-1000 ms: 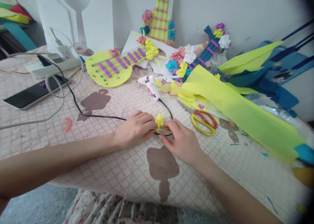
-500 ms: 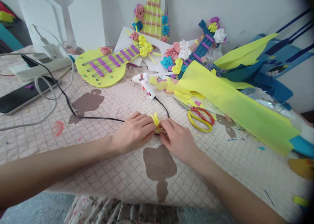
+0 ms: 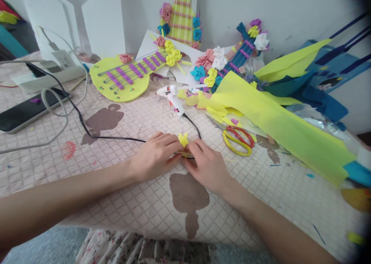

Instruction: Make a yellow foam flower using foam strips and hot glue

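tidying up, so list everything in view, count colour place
paper piece: 1, yellow, at fingertips
glue gun: 1, white, centre
scissors: 1 pair, red/yellow, right
guitar shapes: 3, yellow/blue, back
paper flowers: many, mixed, back
sheets: several, yellow/blue, right
phone: 1, black, left
power strip: 1, white, left
cords: several, black/grey, left
board: count unclear, white, back
bag: 1, blue, right
tablecloth: 1, pinkish, underneath
left hand: 1, bare, centre
right hand: 1, bare, centre
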The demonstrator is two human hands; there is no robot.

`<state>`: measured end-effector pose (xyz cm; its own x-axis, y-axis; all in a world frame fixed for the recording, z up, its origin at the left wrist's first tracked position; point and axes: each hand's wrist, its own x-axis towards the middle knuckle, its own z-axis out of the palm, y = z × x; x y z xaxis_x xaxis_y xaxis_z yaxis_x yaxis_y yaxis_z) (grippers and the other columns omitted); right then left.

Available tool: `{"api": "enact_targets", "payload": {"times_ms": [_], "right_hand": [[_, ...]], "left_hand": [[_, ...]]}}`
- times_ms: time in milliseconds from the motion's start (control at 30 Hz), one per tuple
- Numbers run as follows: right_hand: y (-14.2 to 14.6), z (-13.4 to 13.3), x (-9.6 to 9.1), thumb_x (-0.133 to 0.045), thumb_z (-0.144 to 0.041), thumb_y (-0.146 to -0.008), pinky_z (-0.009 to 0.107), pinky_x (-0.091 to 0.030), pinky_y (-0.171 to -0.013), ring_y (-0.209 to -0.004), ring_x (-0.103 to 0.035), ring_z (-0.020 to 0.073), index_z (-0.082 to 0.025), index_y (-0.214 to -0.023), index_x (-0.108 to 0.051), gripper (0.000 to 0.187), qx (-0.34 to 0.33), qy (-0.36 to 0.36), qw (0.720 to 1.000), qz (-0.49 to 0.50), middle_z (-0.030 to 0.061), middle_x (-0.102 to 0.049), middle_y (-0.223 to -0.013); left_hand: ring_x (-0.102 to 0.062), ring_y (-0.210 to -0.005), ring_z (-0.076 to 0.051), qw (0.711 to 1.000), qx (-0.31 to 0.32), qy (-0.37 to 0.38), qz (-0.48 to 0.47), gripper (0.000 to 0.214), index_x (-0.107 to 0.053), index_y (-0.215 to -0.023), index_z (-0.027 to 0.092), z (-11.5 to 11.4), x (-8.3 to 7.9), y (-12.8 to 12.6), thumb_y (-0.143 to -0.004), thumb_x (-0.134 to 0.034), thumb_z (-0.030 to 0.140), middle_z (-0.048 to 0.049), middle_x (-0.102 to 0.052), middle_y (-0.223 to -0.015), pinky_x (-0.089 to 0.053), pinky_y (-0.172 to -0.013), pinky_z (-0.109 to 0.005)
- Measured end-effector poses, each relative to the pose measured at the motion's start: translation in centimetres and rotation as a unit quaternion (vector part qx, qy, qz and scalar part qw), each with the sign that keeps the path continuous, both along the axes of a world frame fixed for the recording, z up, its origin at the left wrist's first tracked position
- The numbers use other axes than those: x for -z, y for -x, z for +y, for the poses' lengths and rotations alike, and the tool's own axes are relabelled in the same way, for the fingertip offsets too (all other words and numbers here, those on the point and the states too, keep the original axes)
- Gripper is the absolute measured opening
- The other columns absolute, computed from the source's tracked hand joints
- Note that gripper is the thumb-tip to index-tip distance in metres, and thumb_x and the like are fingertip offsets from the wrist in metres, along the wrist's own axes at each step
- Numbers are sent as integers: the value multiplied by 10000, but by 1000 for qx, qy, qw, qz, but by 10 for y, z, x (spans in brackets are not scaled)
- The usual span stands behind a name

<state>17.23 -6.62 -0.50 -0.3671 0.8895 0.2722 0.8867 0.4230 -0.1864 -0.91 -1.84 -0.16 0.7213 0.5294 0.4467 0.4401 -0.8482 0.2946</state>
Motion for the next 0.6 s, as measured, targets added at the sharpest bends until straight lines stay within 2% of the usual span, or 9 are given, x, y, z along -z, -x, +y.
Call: {"api": "enact_targets", "payload": {"times_ms": [167,600], "right_hand": [[1,1,1,-480,-219,-860,260,-338,-527,-757,-574,154,-197,-883,-490,34,9,-12,1000,-7,27,-574,-875],[0,1,0,-450,-210,-894,259,-346,-537,-758,-563,144,-185,-880,-515,72,-7,6,1000,-18,32,-570,-889]], "left_hand": [[-588,-786,-164,1000,2,-1,1,114,-616,-846,157,-2,-2,-1,-860,-504,141,-41,-619,-824,-454,-727,-321],[-584,-794,-165,1000,-2,-9,19,107,-613,-855,159,-1,-1,0,-869,-507,154,-35,-621,-837,-441,-734,-321]]}}
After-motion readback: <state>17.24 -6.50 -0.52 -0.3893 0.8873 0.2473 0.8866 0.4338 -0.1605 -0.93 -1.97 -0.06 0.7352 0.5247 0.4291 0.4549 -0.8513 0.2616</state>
